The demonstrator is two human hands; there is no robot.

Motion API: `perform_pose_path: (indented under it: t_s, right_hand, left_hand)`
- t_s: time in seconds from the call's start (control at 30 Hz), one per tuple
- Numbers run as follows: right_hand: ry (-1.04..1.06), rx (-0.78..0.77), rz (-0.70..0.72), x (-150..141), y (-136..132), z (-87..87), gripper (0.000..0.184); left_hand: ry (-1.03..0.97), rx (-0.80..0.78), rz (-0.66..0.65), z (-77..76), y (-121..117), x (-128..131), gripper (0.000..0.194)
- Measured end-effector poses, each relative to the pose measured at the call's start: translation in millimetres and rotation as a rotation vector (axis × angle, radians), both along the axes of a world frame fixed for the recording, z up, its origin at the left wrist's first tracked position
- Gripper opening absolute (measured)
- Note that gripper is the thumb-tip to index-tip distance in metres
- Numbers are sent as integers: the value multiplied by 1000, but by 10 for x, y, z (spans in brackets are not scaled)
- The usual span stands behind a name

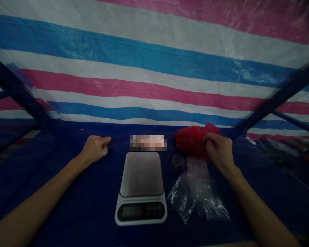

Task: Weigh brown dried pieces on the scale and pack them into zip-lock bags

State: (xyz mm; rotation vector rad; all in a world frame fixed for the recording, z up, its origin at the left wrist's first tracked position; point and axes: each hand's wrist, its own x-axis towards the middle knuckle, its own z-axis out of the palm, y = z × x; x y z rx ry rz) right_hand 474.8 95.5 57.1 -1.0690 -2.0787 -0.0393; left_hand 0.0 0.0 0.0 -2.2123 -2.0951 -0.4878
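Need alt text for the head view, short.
A right hand grips red fabric beside a clear plastic bag and a digital scale. A loosely curled left hand rests on the dark blue table, before a striped tarp.

Pretty dim shot overall, with the striped tarp (154, 68) catching most of the light and showing whitish glare toward the top right, while the dark blue table cover (67, 212) sinks into murky shadow. The wide-angle bend is obvious, with the dark frame bars (12, 85) slanting in and going smeary at the sides. The scale's display (141, 211) looks dull, the plastic bag (198, 195) throws small glints, the red bundle (193, 140) looks soft, and a pixelated patch (148, 142) blurs out the middle.
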Motion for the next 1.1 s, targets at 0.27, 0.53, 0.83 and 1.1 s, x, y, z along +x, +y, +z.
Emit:
perform_pose_path:
  t_s: [0.27, 0.53, 0.83, 1.1]
  right_hand:
    - [-188, -138, 108, 217, 207, -301, 18]
    - [-246, -252, 197, 279, 242, -419, 24]
    - [-234, -273, 286, 195, 229, -469, 29]
    - [-209, -249, 213, 258, 310, -540, 30]
  left_hand:
    - [7, 22, 22, 18, 18, -19, 20]
    - [8, 35, -27, 0, 26, 16, 19]
    - [3, 26, -17, 38, -19, 64, 19]
    - [29, 22, 39, 83, -36, 35, 19]
